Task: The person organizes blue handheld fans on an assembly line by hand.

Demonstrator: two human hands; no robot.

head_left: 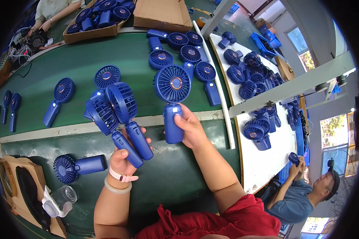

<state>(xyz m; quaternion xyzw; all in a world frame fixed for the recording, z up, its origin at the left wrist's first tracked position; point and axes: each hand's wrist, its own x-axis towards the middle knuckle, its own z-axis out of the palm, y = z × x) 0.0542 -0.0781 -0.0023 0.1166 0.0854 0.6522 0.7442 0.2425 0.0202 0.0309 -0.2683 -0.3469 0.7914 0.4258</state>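
My left hand (121, 160) is closed round the handles of two dark blue handheld fans (123, 102), held side by side with their round grilles leaning together. My right hand (192, 129) grips another blue handheld fan (172, 123) upright by its handle, thumb across the front. Its grille, with an orange ring at the centre, faces me. Just beyond the left hand's fans, one more fan (107, 75) lies on the green belt (135, 53), partly covered. To its left rests a single fan (63, 91). Nearer me, a fan (68, 169) lies sideways on the dark green table.
Several fans cluster on the belt behind my right hand, beside a white pipe (220, 91). A cardboard box (92, 35) of fans stands at the back. More fans cover a white table (249, 167) at right, where a co-worker (293, 199) holds one. A clear plastic cup (64, 197) sits near left.
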